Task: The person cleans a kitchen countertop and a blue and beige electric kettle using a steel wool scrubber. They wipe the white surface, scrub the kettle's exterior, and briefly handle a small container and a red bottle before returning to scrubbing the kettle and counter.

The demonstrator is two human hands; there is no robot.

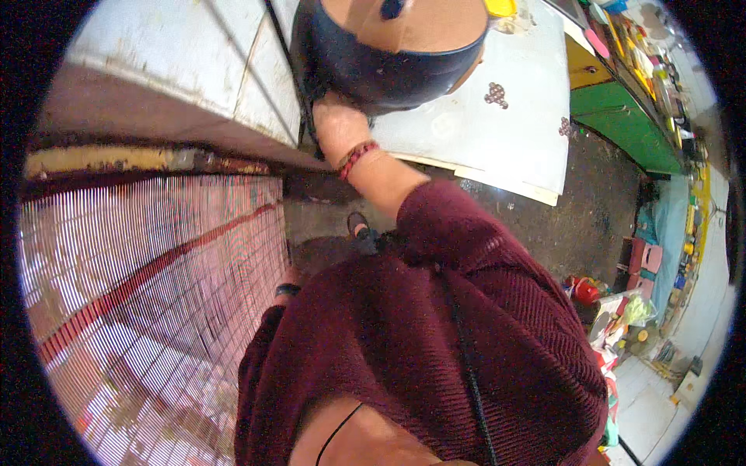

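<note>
My right hand, with a red beaded bracelet at the wrist, reaches to the near left side of a large dark round vessel. Its fingers are hidden there, so I cannot tell how they grip. The vessel has a tan top with a black spot or knob in it, cut off by the view's upper edge. A white-covered table with brown printed figures lies around and under it. Low at my left side, my left hand is blurred and mostly hidden, a dark band at its wrist.
To the left stands a white panel or cabinet, above a striped, grid-patterned surface. A green cabinet and cluttered shelves line the right. Dark floor runs between; a red object and pink drawers are at lower right.
</note>
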